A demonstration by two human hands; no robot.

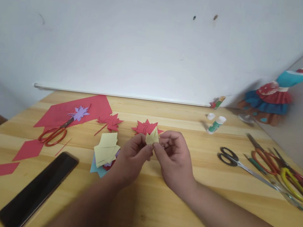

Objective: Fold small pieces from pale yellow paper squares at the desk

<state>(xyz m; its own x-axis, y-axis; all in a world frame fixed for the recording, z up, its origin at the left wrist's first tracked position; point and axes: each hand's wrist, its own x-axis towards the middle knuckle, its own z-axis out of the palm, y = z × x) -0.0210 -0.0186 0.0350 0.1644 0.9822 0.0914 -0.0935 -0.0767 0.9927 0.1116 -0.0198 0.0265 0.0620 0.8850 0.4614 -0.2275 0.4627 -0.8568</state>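
Note:
Between my two hands is a small piece of folded yellow paper (152, 137), its pointed corner upward. My left hand (134, 157) pinches its lower left side with thumb and fingers. From the other side my right hand (175, 158) grips it, thumb in front and fingers curled behind. Just behind the paper lie red spiky paper cutouts (143, 127), with another red cutout group (113, 121) further left. A stack of yellow paper squares (106, 148) sits beside my left hand, over blue and other coloured sheets.
Left are red paper (94, 106), red-handled scissors (54, 135), a purple cutout (81, 113), red diamonds (28, 150) and a phone (38, 189). Right are a glue stick (216, 125), its cap (210, 116), black-handled scissors (229, 157), more scissors (296, 184) and a dress-shaped decoration (278, 96). A wall stands behind.

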